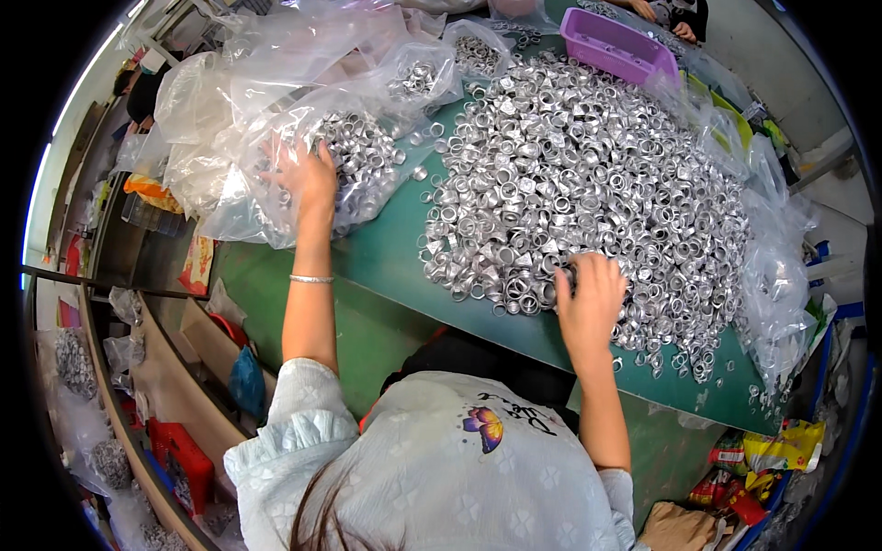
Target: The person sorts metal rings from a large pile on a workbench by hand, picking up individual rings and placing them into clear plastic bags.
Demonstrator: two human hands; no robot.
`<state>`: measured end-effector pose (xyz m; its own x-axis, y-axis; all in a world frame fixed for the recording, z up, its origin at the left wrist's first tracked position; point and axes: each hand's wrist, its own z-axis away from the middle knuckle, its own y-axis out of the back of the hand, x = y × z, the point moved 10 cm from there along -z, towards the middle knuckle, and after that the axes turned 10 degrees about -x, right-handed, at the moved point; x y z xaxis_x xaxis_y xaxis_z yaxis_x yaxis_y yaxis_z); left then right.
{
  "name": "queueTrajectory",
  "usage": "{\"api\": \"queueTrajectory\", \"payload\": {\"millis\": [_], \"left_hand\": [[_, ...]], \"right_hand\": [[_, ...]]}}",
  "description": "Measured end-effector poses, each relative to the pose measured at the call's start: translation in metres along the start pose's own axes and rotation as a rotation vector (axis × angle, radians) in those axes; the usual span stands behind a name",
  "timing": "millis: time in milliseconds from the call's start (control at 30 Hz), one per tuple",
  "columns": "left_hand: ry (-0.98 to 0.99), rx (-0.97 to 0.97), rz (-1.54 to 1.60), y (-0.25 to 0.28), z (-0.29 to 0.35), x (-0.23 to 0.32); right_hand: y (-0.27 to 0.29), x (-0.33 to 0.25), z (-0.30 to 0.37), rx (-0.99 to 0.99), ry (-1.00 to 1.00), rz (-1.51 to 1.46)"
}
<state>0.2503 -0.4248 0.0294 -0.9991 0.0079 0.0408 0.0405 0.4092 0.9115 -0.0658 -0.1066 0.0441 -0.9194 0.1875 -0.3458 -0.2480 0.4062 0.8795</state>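
A wide heap of silver metal rings covers much of the green table. My right hand rests at the heap's near edge, thumb and fingers curled down among the rings. What its fingertips hold is hidden. Farther left, my left hand is stretched out with its fingers spread, at the mouth of a clear plastic bag. Right beside those fingers, more silver rings lie in the bag. A few loose rings sit on the table between bag and heap.
A purple plastic basket stands behind the heap, near another person's hand. Crumpled clear bags line the right edge. Smaller bags of rings are at the back. Shelves with a red bin stand at left.
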Motion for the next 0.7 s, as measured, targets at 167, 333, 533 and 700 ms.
{"api": "queueTrajectory", "payload": {"millis": [167,333,533,700], "left_hand": [[-0.333,0.157,0.386,0.070,0.049,0.074],[-0.747,-0.392,1.113,0.089,0.170,0.162],[-1.016,-0.510,0.692,0.081,0.237,0.195],[-0.953,-0.491,0.876,0.067,0.230,0.194]], "right_hand": [[-0.017,0.006,-0.013,0.004,-0.023,0.001],[-0.016,0.071,0.009,0.171,-0.294,-0.906],[-0.027,0.073,0.041,0.074,-0.610,-1.806],[-0.002,0.030,0.019,-0.004,-0.153,-0.284]]}}
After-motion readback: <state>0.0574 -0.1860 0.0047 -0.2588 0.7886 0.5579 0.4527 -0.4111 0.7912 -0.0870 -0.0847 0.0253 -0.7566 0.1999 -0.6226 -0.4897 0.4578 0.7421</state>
